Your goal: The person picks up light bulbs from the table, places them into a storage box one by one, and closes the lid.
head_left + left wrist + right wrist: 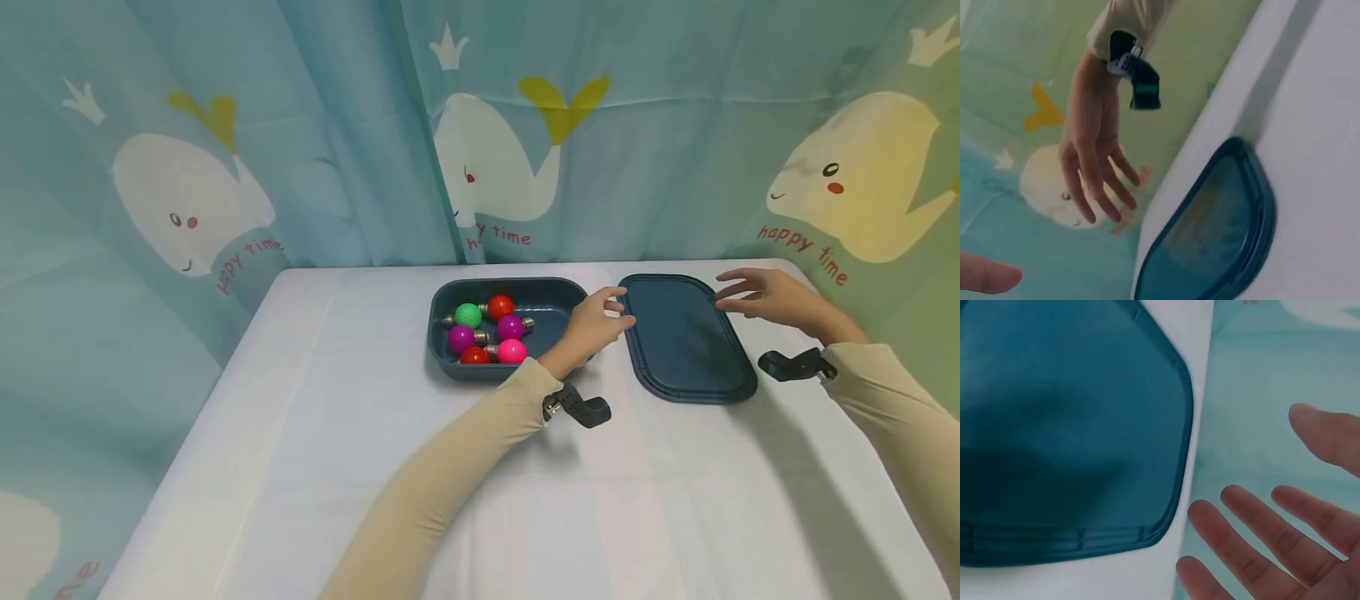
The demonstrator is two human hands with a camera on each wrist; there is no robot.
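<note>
A dark blue lid (684, 337) with rounded corners lies flat on the white table. My left hand (592, 329) is by its left edge, fingers and thumb spread apart with nothing between them. Opposite, my right hand (776, 300) hovers at the lid's upper right edge, its fingers extended and holding nothing. The right wrist view shows this right hand (1285, 550) beside the lid (1072, 425), palm and fingers visible. Left of the lid stands a matching dark blue container (437, 333), partly covered by my left hand. Inside lie several coloured bulbs, among them a green bulb (468, 316) and a pink bulb (512, 352).
A white cloth covers the table (300, 467). Behind it and along both sides hangs a blue-green curtain (337, 150) printed with whales. Each wrist bears a black camera mount, such as the left mount (585, 408).
</note>
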